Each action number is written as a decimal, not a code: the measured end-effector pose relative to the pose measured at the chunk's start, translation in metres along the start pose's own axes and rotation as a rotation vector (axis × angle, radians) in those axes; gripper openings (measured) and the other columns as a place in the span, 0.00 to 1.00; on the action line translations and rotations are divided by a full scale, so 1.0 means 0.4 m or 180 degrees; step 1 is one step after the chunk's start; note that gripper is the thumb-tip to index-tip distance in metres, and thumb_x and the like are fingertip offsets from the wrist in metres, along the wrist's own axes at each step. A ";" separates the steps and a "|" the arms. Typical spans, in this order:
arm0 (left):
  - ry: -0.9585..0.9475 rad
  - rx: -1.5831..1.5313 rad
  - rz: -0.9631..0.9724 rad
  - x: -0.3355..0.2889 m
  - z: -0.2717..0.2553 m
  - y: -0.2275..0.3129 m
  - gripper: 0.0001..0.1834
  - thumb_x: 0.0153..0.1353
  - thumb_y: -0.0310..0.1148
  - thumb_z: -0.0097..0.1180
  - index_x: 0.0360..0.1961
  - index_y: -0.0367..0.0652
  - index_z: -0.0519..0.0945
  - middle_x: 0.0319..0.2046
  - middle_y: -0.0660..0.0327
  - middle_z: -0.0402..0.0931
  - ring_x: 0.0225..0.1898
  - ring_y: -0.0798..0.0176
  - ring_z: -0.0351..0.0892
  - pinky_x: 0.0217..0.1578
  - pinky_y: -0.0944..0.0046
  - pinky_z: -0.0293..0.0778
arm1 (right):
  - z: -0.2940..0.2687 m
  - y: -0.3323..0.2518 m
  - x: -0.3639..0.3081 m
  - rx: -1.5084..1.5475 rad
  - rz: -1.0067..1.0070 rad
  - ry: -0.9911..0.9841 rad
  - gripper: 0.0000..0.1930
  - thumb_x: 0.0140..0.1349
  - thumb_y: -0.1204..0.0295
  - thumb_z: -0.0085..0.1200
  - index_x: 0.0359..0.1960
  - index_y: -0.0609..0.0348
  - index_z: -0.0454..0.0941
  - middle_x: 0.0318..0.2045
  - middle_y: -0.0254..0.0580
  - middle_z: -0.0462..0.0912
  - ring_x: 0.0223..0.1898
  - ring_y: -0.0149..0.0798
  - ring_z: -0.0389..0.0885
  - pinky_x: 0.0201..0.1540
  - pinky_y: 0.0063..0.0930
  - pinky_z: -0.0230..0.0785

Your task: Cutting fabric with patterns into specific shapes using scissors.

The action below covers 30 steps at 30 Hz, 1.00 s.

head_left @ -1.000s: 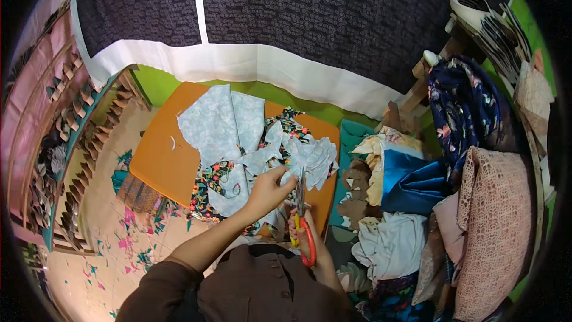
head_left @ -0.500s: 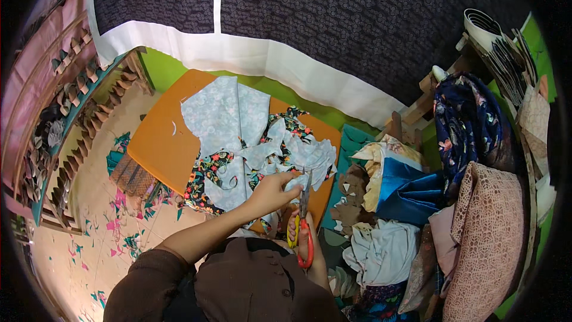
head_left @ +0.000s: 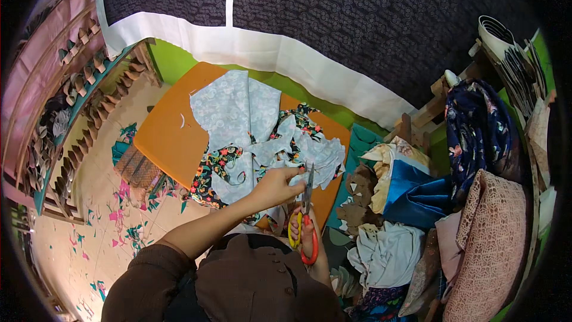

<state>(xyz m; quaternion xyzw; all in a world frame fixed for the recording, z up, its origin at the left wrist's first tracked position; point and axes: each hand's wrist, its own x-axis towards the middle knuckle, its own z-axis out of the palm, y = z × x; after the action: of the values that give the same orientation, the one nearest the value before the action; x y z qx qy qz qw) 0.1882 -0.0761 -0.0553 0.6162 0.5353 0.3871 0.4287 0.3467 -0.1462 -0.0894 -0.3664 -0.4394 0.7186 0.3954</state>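
Note:
Over the floral and pale-blue fabric, my left hand [head_left: 277,187] is closed in a pinch on a small pale-blue fabric piece [head_left: 302,177]; its fingertips lie beside the scissor blades. My right hand [head_left: 313,240] grips scissors [head_left: 308,200] with one red and one yellow handle loop, blades pointing away from me. Pale-blue patterned fabric [head_left: 223,107] lies spread on the orange table [head_left: 167,137]. Under and beside it is black fabric with bright flowers [head_left: 207,173]. Curled pale-blue pieces [head_left: 322,149] sit just beyond the blades.
Shoe racks [head_left: 80,92] line the left side. Green and pink scraps [head_left: 122,200] litter the tiled floor. At right are piled cloths, among them blue satin [head_left: 411,194], white cloth [head_left: 384,256] and pink lacy fabric [head_left: 491,238]. Dark patterned cloth [head_left: 369,30] with a white border hangs ahead.
The whole view has shifted slightly, so the table and cloths sit a little farther right. Both hands keep nearly the same place and hold, with the scissors still beside my left fingertips.

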 end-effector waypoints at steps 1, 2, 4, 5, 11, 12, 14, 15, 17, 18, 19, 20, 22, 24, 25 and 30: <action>-0.0100 0.0116 0.0073 0.000 -0.003 -0.004 0.13 0.50 0.38 0.53 0.26 0.36 0.73 0.09 0.64 0.61 0.13 0.74 0.58 0.15 0.70 0.56 | -0.001 0.005 0.002 0.0051 0.0015 -0.0018 0.33 0.50 0.39 0.41 0.42 0.58 0.59 0.22 0.28 0.59 0.20 0.19 0.55 0.21 0.11 0.49; -0.0092 0.0116 0.0064 0.000 -0.005 -0.004 0.13 0.50 0.38 0.53 0.26 0.36 0.73 0.09 0.64 0.61 0.13 0.74 0.58 0.15 0.70 0.56 | -0.002 0.010 0.004 0.0102 0.0030 -0.0036 0.33 0.50 0.39 0.41 0.42 0.58 0.59 0.22 0.28 0.58 0.20 0.19 0.55 0.21 0.11 0.49; -0.0093 0.0079 0.0019 -0.001 -0.008 -0.003 0.13 0.49 0.38 0.53 0.29 0.37 0.75 0.09 0.64 0.61 0.13 0.75 0.57 0.14 0.70 0.55 | -0.003 0.020 0.007 0.0208 0.0061 -0.0074 0.33 0.50 0.39 0.40 0.42 0.58 0.60 0.21 0.28 0.58 0.20 0.19 0.55 0.21 0.11 0.49; -0.0084 0.0081 0.0009 -0.001 -0.010 -0.005 0.13 0.49 0.38 0.53 0.29 0.37 0.75 0.09 0.64 0.61 0.13 0.75 0.57 0.14 0.70 0.55 | -0.002 0.023 0.009 0.0261 0.0076 -0.0093 0.33 0.50 0.39 0.40 0.42 0.58 0.60 0.21 0.28 0.58 0.20 0.19 0.55 0.21 0.11 0.49; -0.0270 -0.0422 -0.0148 0.002 -0.039 -0.001 0.14 0.50 0.36 0.52 0.29 0.34 0.74 0.09 0.64 0.63 0.11 0.76 0.59 0.12 0.71 0.56 | 0.014 0.018 0.019 0.0320 0.0118 -0.0101 0.34 0.50 0.38 0.40 0.43 0.58 0.59 0.22 0.29 0.58 0.20 0.19 0.55 0.20 0.11 0.49; -0.0359 -0.0456 -0.0283 0.002 -0.043 0.007 0.13 0.50 0.36 0.52 0.28 0.34 0.74 0.09 0.65 0.64 0.12 0.76 0.61 0.13 0.72 0.57 | 0.015 0.022 0.021 0.0364 0.0042 -0.0106 0.34 0.49 0.38 0.41 0.43 0.58 0.59 0.22 0.29 0.58 0.20 0.19 0.55 0.20 0.11 0.49; -0.0408 -0.0486 -0.0439 -0.003 -0.048 0.001 0.13 0.50 0.36 0.52 0.27 0.33 0.73 0.10 0.65 0.65 0.12 0.76 0.62 0.13 0.73 0.58 | 0.024 0.025 0.025 0.0357 0.0006 -0.0088 0.35 0.49 0.38 0.42 0.43 0.59 0.59 0.22 0.29 0.58 0.20 0.19 0.55 0.20 0.10 0.49; -0.0416 -0.0583 -0.0435 -0.004 -0.044 -0.015 0.13 0.50 0.36 0.52 0.25 0.34 0.73 0.10 0.66 0.65 0.12 0.76 0.63 0.13 0.73 0.59 | 0.029 0.027 0.028 0.0346 -0.0038 -0.0055 0.35 0.48 0.38 0.42 0.44 0.59 0.59 0.22 0.29 0.58 0.20 0.19 0.55 0.20 0.10 0.49; -0.0414 -0.0681 -0.0437 -0.006 -0.048 -0.022 0.13 0.50 0.36 0.52 0.24 0.34 0.73 0.10 0.66 0.65 0.13 0.76 0.64 0.14 0.73 0.59 | 0.022 0.028 0.028 0.0394 0.0068 -0.0090 0.35 0.48 0.38 0.43 0.43 0.59 0.59 0.22 0.29 0.59 0.19 0.19 0.55 0.20 0.10 0.49; -0.0283 -0.0600 -0.0393 -0.007 -0.052 -0.023 0.13 0.50 0.36 0.52 0.23 0.34 0.73 0.11 0.67 0.66 0.13 0.76 0.64 0.14 0.73 0.59 | 0.018 0.027 0.029 0.0440 0.0167 -0.0113 0.35 0.47 0.38 0.44 0.43 0.59 0.59 0.22 0.29 0.59 0.19 0.19 0.55 0.19 0.10 0.49; -0.0157 -0.0517 -0.0349 -0.007 -0.058 -0.017 0.13 0.50 0.36 0.52 0.22 0.34 0.72 0.11 0.68 0.66 0.14 0.77 0.63 0.15 0.73 0.59 | 0.016 0.026 0.030 0.0443 0.0177 -0.0128 0.35 0.47 0.38 0.44 0.43 0.59 0.59 0.22 0.29 0.59 0.19 0.19 0.55 0.19 0.10 0.49; -0.0142 -0.0514 -0.0360 -0.007 -0.065 -0.010 0.13 0.50 0.36 0.52 0.22 0.34 0.72 0.11 0.68 0.66 0.14 0.77 0.63 0.15 0.73 0.59 | 0.015 0.024 0.031 0.0468 0.0233 -0.0116 0.35 0.47 0.38 0.44 0.42 0.59 0.60 0.21 0.28 0.59 0.18 0.19 0.55 0.19 0.10 0.50; -0.0170 -0.1083 -0.0863 -0.009 -0.079 0.013 0.12 0.50 0.35 0.51 0.19 0.36 0.71 0.12 0.69 0.64 0.15 0.78 0.60 0.16 0.74 0.57 | 0.017 0.022 0.035 0.0498 0.0296 -0.0106 0.34 0.47 0.38 0.44 0.41 0.58 0.60 0.21 0.28 0.60 0.18 0.19 0.56 0.19 0.10 0.51; -0.0215 -0.1318 -0.1018 -0.006 -0.078 0.006 0.12 0.51 0.35 0.50 0.18 0.38 0.71 0.12 0.70 0.63 0.16 0.78 0.58 0.16 0.74 0.56 | 0.018 0.020 0.040 0.0381 0.0232 -0.0040 0.34 0.46 0.39 0.44 0.41 0.58 0.60 0.21 0.28 0.60 0.17 0.19 0.56 0.18 0.10 0.52; -0.0144 -0.1281 -0.0889 -0.005 -0.077 -0.007 0.13 0.51 0.36 0.50 0.17 0.39 0.71 0.13 0.70 0.63 0.15 0.78 0.57 0.16 0.73 0.55 | 0.020 0.021 0.043 0.0386 0.0238 -0.0050 0.34 0.46 0.39 0.44 0.41 0.58 0.60 0.21 0.28 0.60 0.17 0.19 0.56 0.18 0.10 0.52; -0.0021 -0.0828 -0.0662 -0.006 -0.079 -0.019 0.15 0.54 0.40 0.50 0.21 0.39 0.72 0.15 0.70 0.65 0.16 0.78 0.59 0.17 0.73 0.57 | 0.025 0.010 0.048 0.0043 0.0265 -0.0213 0.32 0.50 0.40 0.43 0.41 0.58 0.60 0.21 0.28 0.60 0.19 0.18 0.57 0.20 0.10 0.50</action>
<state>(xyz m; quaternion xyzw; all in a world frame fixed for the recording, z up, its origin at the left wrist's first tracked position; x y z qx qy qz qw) 0.1560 -0.0744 -0.0520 0.4981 0.5402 0.4047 0.5444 0.3288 -0.1338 -0.0930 -0.3574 -0.4319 0.7492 0.3528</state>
